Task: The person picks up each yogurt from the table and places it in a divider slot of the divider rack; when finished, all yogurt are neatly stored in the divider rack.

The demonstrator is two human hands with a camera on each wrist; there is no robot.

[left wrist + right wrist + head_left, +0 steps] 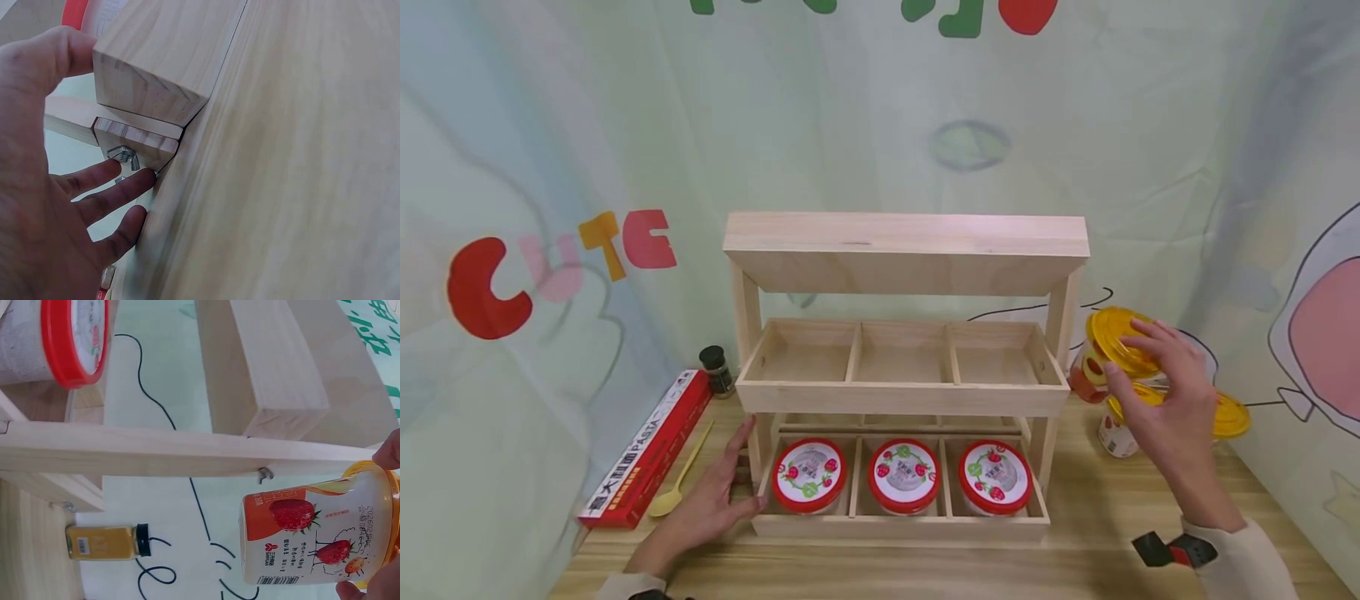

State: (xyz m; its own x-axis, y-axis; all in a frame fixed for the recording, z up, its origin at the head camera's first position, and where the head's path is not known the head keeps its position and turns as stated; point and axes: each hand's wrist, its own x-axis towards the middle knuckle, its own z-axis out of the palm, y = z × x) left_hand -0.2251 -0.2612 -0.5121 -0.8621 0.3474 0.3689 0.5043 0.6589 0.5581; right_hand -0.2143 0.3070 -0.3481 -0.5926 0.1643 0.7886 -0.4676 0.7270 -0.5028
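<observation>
My right hand (1180, 408) grips a yellow-lidded strawberry yogurt cup (306, 537) by its lid end, raised beside the rack's right post. In the head view, that cup's yellow lid (1120, 340) tilts toward me. The two-tier wooden rack (902, 398) stands in the middle, three compartments per tier. Three red-lidded tubs (904, 477) with strawberry pictures fill the lower tier; the upper compartments hold nothing. At the rack's lower left corner, my left hand (718, 504) touches the wood, thumb at the tray's front corner and fingers spread near a wing nut (125, 155).
More yellow-lidded cups (1120, 433) stand right of the rack, below my right hand. To the left lie a red pasta box (647, 454) and a yellow spoon (681, 475), with a black-capped jar (717, 372) behind. Another black-capped jar (106, 542) stands by the rack's right side.
</observation>
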